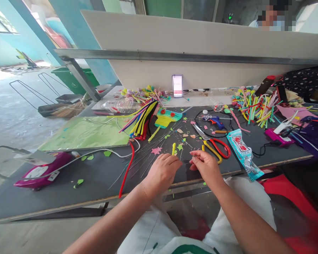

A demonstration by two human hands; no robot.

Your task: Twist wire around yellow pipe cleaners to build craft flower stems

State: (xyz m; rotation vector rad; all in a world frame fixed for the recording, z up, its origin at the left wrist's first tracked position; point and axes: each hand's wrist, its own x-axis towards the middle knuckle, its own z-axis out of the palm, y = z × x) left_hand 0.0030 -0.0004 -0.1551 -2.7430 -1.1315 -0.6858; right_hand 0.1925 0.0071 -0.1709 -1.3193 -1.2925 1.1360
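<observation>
My left hand (164, 170) is over the table's front edge, its fingers curled together. A short piece of yellow pipe cleaner (174, 149) sticks up from behind these fingers. To its right, my right hand (206, 165) has thumb and fingers pinched close; whatever they hold is too small to make out. Just beyond that hand lie scissors (220, 148) with red and yellow handles, blades pointing away. A yellow and turquoise fuzzy piece (165, 119) with red flowers rests farther back, beside a bundle of coloured pipe cleaners (145, 121). A red pipe cleaner (126, 171) hangs toward the front edge.
Green paper (95, 132) and a purple power strip (43, 173) with a white cable lie left. Right are a blue glue gun (217, 121), a blue wrapper (243, 153) and a pile of pipe cleaners (262, 109). A phone (177, 86) stands behind; paper scraps and wires are scattered.
</observation>
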